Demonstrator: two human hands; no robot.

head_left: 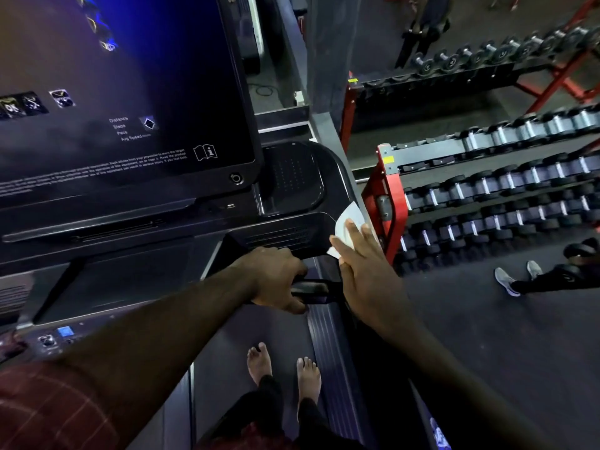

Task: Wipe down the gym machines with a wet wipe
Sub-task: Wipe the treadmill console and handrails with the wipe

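Note:
I stand barefoot on a black treadmill, its console (292, 228) right in front of me. My right hand (363, 264) lies flat with straight fingers on a white wet wipe (352, 216), pressing it against the console's right edge. My left hand (276, 280) grips the black handlebar (321, 289) just below the console, fingers curled round it. A large dark screen (130, 102) with small white text fills the upper left.
A red rack (386, 196) holding several rows of dumbbells stands close on the right. Another person's legs and grey shoes (506, 280) show on the dark floor at right. The treadmill belt (227, 368) runs under my feet.

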